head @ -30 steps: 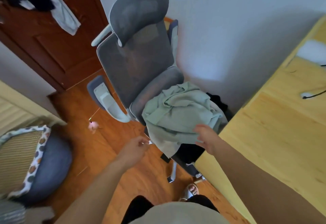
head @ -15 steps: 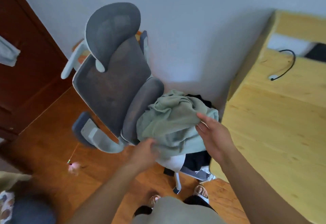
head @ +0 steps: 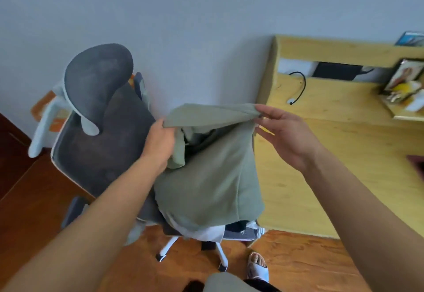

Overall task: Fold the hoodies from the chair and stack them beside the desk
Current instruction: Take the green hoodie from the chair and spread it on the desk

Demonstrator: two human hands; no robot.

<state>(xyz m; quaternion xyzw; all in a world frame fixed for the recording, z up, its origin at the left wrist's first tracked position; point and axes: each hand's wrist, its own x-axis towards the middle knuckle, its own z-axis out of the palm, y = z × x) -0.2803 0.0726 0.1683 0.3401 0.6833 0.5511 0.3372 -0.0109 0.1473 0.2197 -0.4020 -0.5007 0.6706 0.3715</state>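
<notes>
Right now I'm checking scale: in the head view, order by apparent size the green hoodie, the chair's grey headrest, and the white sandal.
1. Sage-green fabric hoodie
2. Dark grey mesh curved headrest
3. White sandal, partly cut off, nearer the camera

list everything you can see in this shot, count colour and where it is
green hoodie: one, sage green, lifted above the chair seat, top edge stretched between both hands
other clothes: count unclear, white and dark, on the seat under the hoodie
chair: one, grey mesh with white frame, by the wall, left
desk: one, light wood, right
cable: one, black, at the desk's back
picture: one, propped on the far right of the desk
floor: reddish-brown wood
sandalled foot: one, white sandal, bottom centre
left hand: grips the hoodie's left end
right hand: pinches its right end
</notes>
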